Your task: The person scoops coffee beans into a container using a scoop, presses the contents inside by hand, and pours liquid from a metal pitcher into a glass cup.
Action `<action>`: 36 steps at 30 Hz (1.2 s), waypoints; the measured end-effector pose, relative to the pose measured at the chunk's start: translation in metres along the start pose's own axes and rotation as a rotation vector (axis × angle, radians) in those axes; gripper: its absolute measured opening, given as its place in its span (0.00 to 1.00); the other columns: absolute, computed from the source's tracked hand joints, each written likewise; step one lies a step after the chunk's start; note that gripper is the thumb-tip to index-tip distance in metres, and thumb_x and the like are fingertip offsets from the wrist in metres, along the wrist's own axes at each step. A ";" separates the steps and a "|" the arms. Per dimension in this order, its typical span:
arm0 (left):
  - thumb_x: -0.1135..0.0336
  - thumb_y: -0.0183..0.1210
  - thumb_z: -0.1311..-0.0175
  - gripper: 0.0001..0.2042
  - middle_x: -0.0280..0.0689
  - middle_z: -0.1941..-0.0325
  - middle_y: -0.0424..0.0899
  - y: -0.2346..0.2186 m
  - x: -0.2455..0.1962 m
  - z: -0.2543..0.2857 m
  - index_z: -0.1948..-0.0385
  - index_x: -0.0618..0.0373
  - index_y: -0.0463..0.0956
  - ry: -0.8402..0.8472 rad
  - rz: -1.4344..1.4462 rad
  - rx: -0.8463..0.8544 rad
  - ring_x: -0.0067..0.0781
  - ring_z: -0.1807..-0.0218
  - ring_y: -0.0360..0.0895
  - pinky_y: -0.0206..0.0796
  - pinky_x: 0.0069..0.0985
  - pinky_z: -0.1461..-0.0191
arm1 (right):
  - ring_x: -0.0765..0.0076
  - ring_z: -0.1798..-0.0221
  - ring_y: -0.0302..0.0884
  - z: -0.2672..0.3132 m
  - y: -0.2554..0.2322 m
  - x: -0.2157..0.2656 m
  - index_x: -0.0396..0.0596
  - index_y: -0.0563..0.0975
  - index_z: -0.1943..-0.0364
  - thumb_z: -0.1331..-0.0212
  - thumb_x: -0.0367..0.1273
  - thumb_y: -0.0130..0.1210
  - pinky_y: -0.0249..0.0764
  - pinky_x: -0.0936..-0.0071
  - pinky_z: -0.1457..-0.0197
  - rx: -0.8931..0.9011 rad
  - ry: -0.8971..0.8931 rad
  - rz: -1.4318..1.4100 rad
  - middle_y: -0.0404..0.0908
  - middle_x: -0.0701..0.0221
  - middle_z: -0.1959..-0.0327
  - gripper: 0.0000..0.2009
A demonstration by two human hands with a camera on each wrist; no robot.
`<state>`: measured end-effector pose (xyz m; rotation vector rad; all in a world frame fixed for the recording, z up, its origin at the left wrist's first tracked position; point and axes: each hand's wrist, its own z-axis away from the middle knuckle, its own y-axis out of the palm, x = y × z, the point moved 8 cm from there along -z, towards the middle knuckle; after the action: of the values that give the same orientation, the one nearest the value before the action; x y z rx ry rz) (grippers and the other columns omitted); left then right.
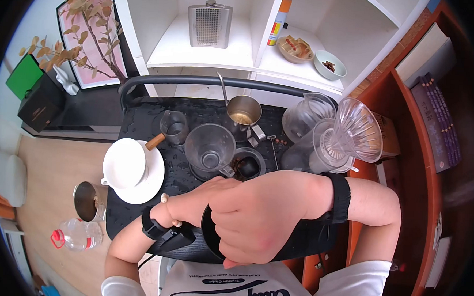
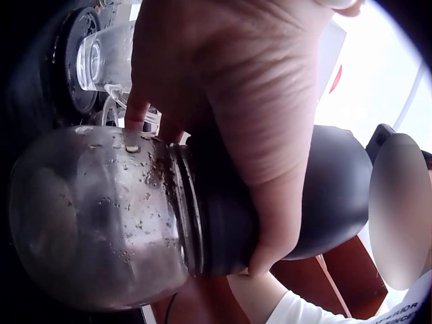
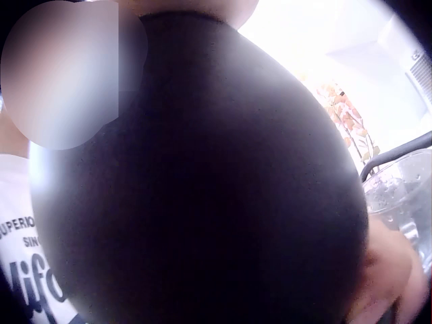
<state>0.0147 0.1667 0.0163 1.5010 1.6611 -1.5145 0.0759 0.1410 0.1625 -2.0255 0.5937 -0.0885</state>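
My left hand wraps round the neck of a black hand coffee grinder, which lies across the left wrist view. Its clear glass jar has brown specks clinging inside. In the head view only a dark strip of the grinder shows between my hands. Over its top, my right hand is curled into a fist, fingers folded down; the part it grips is hidden beneath them. The grinder's dark rounded body fills most of the right wrist view. Close beyond my left hand stands a clear plastic cup.
On the black cart top stand a white cup on a saucer, a wood-handled glass jug, a metal pitcher, a small bowl with dark contents and a ribbed clear dripper. A black rail runs behind.
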 end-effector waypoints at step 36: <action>0.52 0.64 0.60 0.33 0.42 0.45 0.70 0.000 -0.007 0.001 0.47 0.54 0.68 -0.073 -0.106 -0.015 0.43 0.43 0.65 0.53 0.34 0.43 | 0.70 0.87 0.57 0.020 -0.017 -0.028 0.50 0.68 0.87 0.54 0.37 0.56 0.53 0.75 0.79 0.024 0.924 0.084 0.61 0.75 0.89 0.12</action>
<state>0.0163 0.1632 0.0217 1.3523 1.7295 -1.5883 0.0641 0.1763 0.1716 -1.8584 1.2259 -1.0072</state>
